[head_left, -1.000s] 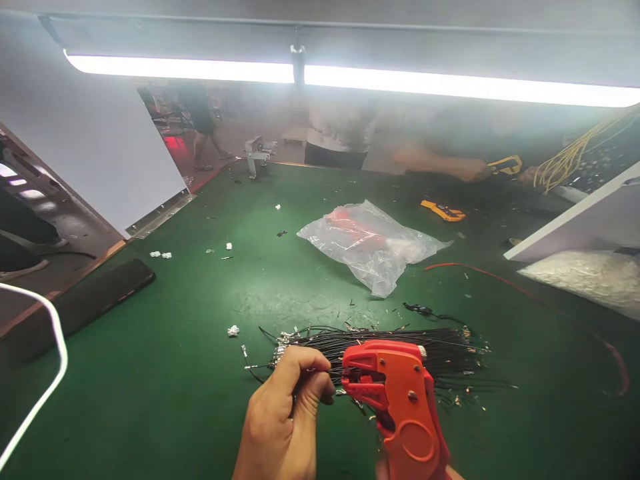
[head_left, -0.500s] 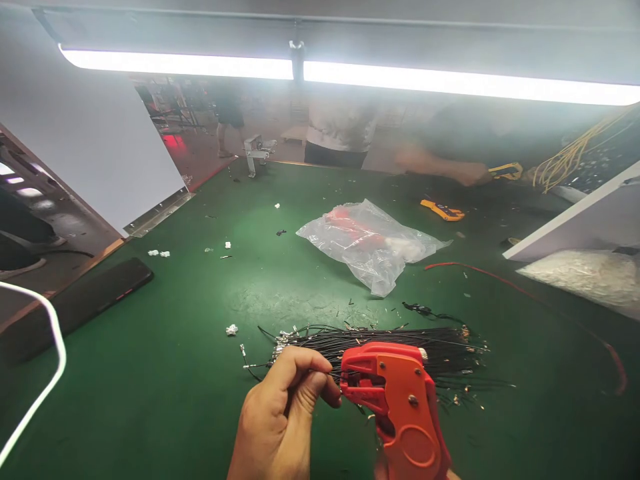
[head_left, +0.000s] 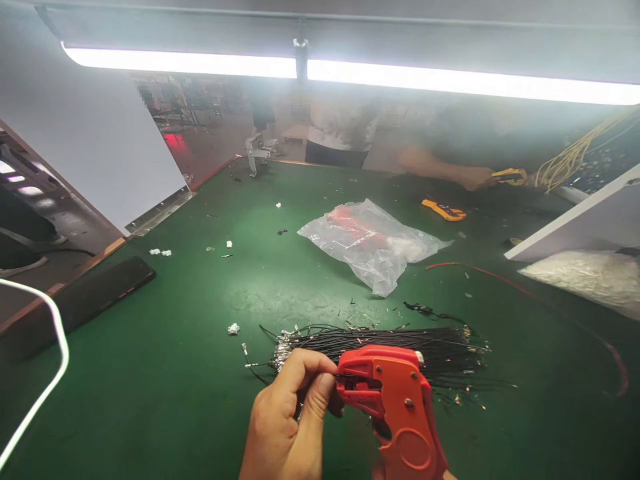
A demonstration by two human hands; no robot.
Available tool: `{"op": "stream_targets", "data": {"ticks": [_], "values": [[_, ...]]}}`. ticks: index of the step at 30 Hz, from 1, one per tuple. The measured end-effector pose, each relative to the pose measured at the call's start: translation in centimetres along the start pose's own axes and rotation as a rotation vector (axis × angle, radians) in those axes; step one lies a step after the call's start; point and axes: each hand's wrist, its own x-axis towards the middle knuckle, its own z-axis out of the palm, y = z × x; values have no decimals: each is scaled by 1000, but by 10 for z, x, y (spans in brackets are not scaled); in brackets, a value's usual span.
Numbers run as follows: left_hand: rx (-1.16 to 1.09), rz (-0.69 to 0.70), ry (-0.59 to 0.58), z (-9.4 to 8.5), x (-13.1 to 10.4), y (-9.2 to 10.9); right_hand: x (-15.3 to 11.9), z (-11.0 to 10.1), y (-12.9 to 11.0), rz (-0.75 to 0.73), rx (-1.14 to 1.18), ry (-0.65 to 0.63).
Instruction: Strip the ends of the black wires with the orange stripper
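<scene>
My left hand (head_left: 295,407) is closed in a pinch, its thumb and forefinger on a thin black wire right at the mouth of the wire stripper. Most of that wire is hidden by the fingers. The red and orange wire stripper (head_left: 410,407) points left, with its jaws against my left fingertips. My right hand (head_left: 379,471) grips the stripper's handle from below, and only bits of it show at the bottom edge. Behind both hands lies a bundle of black wires (head_left: 380,343), with metal terminals at its left end and bare copper ends at the right.
On the green table (head_left: 175,373) lie a clear plastic bag (head_left: 370,243), a yellow wire stripper (head_left: 444,210), a red wire (head_left: 540,300) and white connectors (head_left: 233,329). A black bar (head_left: 100,300) lies at left. Across the table a co-worker's hand (head_left: 475,177) holds a yellow tool (head_left: 510,176).
My left hand has moved slightly right, closer into the jaws of the stripper. The stripper has shifted a little left. In the background, a standing person's legs have moved right.
</scene>
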Motion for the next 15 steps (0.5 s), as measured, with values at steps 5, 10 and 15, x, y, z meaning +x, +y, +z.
{"op": "stream_targets", "data": {"ticks": [5, 10, 15], "values": [[37, 6, -70, -4, 2, -6, 16, -30, 20, -62, 6, 85], [39, 10, -107, -6, 2, -6, 19, -35, 45, -52, 5, 98], [10, -1, -85, -4, 0, -3, 38, -24, 66, -20, 18, 109]]}}
